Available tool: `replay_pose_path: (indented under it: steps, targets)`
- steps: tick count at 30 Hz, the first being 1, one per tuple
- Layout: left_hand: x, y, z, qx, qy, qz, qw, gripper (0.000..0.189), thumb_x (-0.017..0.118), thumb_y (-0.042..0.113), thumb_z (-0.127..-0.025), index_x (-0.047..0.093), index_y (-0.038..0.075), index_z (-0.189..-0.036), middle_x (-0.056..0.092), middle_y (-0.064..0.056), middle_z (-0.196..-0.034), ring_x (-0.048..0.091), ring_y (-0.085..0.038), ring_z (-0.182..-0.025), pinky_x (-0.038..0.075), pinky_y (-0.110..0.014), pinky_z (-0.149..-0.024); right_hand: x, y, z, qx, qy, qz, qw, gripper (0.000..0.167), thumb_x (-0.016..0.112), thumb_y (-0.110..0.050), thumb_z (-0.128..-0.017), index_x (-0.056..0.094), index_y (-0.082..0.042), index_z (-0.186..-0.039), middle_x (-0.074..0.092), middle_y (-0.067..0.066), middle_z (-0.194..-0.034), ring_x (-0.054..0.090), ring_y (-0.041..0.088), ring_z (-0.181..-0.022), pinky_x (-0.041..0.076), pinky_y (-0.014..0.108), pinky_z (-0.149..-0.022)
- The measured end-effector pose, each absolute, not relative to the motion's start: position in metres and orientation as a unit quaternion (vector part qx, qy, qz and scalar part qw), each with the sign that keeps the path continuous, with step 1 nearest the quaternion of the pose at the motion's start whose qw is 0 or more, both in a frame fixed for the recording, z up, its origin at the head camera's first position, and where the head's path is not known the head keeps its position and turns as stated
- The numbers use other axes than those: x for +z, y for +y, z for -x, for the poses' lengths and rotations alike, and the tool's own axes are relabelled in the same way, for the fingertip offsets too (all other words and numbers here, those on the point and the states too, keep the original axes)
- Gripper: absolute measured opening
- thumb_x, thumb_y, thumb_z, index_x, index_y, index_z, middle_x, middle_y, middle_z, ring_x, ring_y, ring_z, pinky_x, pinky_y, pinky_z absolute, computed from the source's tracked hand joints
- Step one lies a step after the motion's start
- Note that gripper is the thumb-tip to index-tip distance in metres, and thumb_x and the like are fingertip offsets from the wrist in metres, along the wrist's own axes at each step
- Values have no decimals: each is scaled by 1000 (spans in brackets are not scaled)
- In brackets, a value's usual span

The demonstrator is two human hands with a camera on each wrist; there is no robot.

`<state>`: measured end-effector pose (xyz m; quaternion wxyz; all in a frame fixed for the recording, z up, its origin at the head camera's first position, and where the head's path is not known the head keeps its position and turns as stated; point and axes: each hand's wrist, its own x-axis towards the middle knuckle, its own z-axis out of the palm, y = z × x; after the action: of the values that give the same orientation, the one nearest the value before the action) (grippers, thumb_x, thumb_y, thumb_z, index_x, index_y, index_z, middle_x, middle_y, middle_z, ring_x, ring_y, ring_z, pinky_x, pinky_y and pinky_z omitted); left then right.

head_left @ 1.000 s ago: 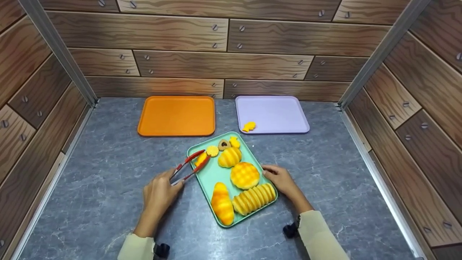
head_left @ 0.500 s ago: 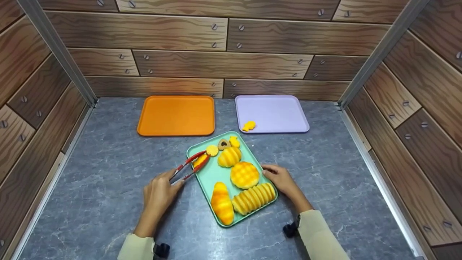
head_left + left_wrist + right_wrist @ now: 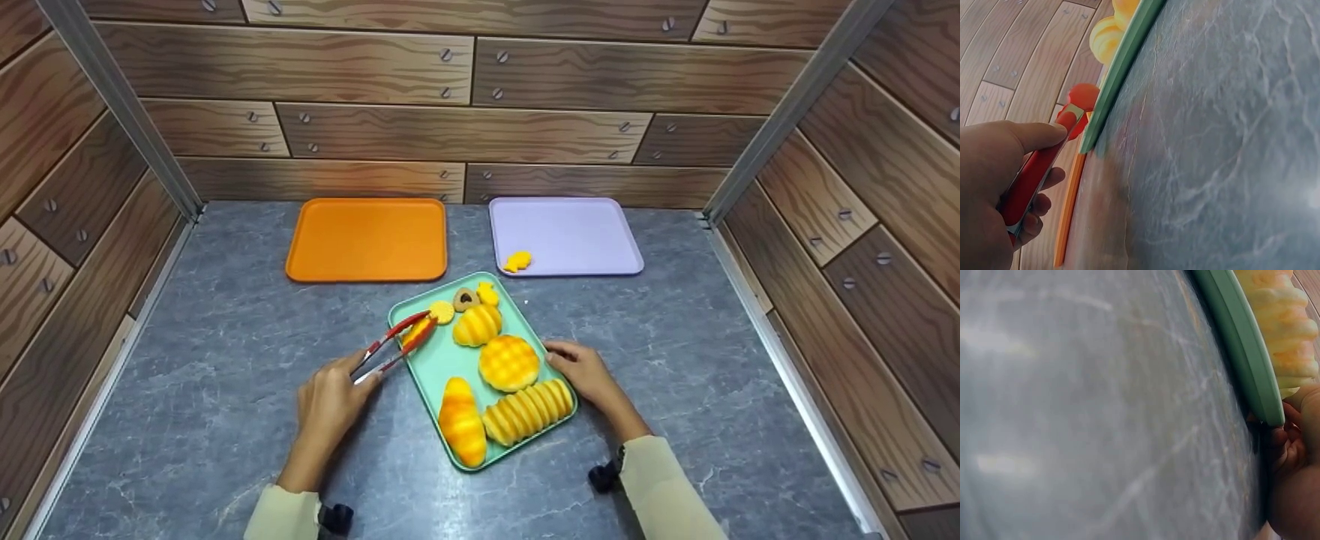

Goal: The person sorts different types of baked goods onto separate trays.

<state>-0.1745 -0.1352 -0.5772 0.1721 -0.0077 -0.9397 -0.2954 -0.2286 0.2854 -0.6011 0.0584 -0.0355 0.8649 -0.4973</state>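
In the head view my left hand (image 3: 334, 394) grips red-and-silver tongs (image 3: 420, 340), their tips on either side of a small orange-yellow toy bread (image 3: 415, 331) at the left corner of a mint-green tray (image 3: 435, 367). The left wrist view has the thumb (image 3: 1044, 135) pressed along one red handle. My right hand (image 3: 589, 375) holds the tray's right rim, fingers curled at its edge in the right wrist view. On the tray lie a round yellow cookie (image 3: 441, 312), a heart cookie (image 3: 465, 301), a small yellow piece (image 3: 487, 293) and several larger toy breads, including a checkered bun (image 3: 509, 364).
Behind the green tray lie an orange tray (image 3: 367, 240) at left and a lilac tray (image 3: 577, 236) at right. A small yellow fish-shaped piece (image 3: 517, 261) sits in the lilac tray's near left corner. Wood-patterned walls (image 3: 465, 135) enclose the grey marbled tabletop (image 3: 225, 360).
The tongs' tips have drawn closer together around the small orange-yellow bread. My right hand and the trays stay in place.
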Motion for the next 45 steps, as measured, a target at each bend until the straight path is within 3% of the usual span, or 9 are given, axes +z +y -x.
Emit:
replay_pose_path:
  steps: [45]
  targets:
    - [-562,-126,193,-328,-924,22,196,41,85,30,-80,77,19,-119,77,-12,-104,73,-38,-83,50,-55,-64,-601,285,229,-493,867,35,61,35,65,-24,-99,68,-12,-132,63,12,-137,58,30,-128,45,49,-106]
